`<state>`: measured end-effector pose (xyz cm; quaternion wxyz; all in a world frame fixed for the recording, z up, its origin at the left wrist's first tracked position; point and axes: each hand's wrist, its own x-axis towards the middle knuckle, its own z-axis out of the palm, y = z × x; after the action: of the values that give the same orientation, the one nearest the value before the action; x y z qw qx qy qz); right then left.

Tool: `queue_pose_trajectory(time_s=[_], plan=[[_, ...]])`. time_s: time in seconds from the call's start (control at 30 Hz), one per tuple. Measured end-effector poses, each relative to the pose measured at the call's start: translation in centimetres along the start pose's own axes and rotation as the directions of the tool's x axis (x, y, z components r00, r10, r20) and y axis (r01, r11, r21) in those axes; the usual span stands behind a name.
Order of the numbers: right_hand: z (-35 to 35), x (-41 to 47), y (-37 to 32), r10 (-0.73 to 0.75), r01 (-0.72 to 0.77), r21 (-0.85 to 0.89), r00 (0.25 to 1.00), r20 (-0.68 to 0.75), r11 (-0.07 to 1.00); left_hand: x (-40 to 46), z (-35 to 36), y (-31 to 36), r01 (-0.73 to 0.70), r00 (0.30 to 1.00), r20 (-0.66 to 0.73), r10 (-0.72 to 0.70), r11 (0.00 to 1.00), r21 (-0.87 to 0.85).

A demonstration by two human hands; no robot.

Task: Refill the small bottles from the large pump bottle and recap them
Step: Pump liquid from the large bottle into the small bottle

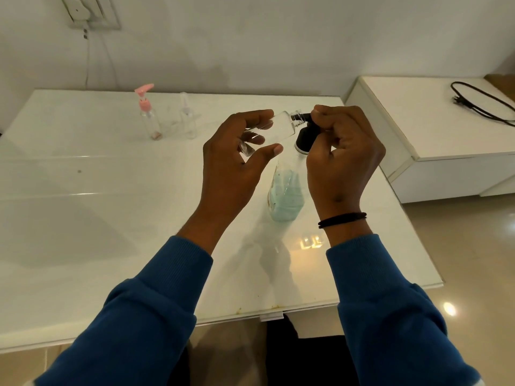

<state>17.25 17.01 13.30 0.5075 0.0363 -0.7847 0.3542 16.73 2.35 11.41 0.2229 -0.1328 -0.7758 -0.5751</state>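
Hands worked at the large pump bottle: left hand gripped a seemingly empty small bottle, mouth at the spout the right hand pinched, while two other bottles waited beyond, refills apparently barely begun.

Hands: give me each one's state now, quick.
Left hand: holding the small bottle, tilted, mouth at the nozzle.
Right hand: curled on the pump head of the large bottle.
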Motion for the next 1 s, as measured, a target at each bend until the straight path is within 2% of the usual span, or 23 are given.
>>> queue_pose_trajectory(time_s=[0.27, 0.5, 1.0], plan=[[-0.3, 0.4, -0.7, -0.01, 0.01, -0.012, 1.0, 0.028, 1.0, 0.0, -0.1, 0.2, 0.011, 0.999, -0.049, -0.014, 0.999, -0.053], [0.2, -0.5, 0.1, -0.017, 0.016, -0.052, 1.0, -0.024, 0.999, -0.3, -0.2, 0.1, 0.007, 0.999, -0.04, -0.008, 0.999, -0.039], [0.1, -0.3, -0.6, 0.0, 0.002, -0.114, 1.0, 0.017, 0.994, -0.4, -0.1, 0.4, -0.005, 0.999, -0.047, 0.003, 1.0, -0.026]])
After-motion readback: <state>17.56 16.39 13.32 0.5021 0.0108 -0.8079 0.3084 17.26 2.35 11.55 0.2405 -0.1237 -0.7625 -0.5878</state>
